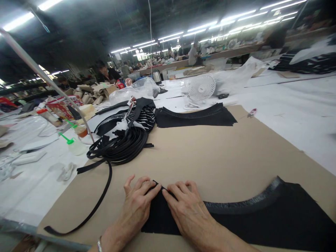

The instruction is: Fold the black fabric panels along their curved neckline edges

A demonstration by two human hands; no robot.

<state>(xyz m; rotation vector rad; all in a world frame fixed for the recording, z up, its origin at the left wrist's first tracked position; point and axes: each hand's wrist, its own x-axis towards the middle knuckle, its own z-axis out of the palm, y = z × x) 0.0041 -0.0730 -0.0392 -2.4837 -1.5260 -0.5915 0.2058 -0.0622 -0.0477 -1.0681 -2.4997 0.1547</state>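
Observation:
A black fabric piece (pixel 265 220) lies along the front of the brown board, its curved upper edge lined with a shiny dark strip (pixel 244 204). My left hand (pixel 139 199) grips the left end of that edge between thumb and fingers. Close beside it, my right hand (pixel 185 206) pinches the same edge, thumb toward the left thumb. The fingertips partly hide the fabric there. Beyond my hands, a stack of similar black pieces (pixel 195 117) rests on the board. A coil of black strips (pixel 126 147) sits at the left, one loose strip end (pixel 102 199) curving toward me.
The brown board (pixel 162 154) covers much of the white table (pixel 294 101). A white fan (pixel 202 87) stands at the back. Left are a slanted pole (pixel 52 84) and green-tipped bottles (pixel 75 145). Small snips (pixel 252 112) lie at the board's far right edge. Other people work far behind.

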